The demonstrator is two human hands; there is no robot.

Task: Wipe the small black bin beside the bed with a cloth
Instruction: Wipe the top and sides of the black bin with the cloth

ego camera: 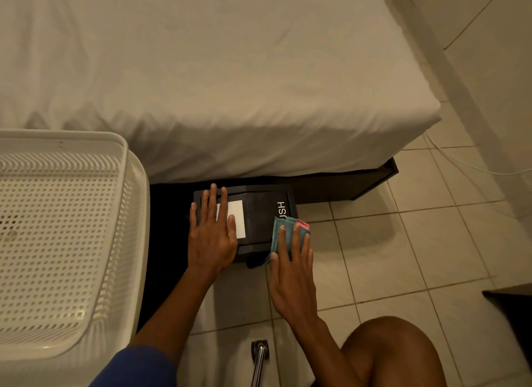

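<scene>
Small black bin [259, 213] sits on the tiled floor [403, 257] at the near edge of the bed [216, 84], tucked against the dark bed base [345, 185], right of a white perforated plastic basket [57, 228]. Bin seen from above: rectangular swing lid, long axis running left-right. White lettering on the lid, "JSH" visible with the rest hidden under the cloth, reads rotated, letter tops toward the right, so the lettered end is the right end. White rectangular label [237, 218] on the left half of the lid. Left hand [211, 237] lies flat, palm down, fingers spread and straight, on the left part of the lid, partly covering the label; not gripping anything, just resting on the top. Right hand [290, 274] is flat too, fingers extended and pressing a folded teal cloth [283, 231] with a pink edge against the bin's near-right corner; cloth pinned under the fingers, not pinched between them, and it drapes over the lid edge down the near side. Knee [388, 355] low right, blue sleeve [138, 366] low left. Chrome leg with caster [260, 355] on the floor near the bottom edge. White cable [460, 162] trails over the tiles at right of the bed.
</scene>
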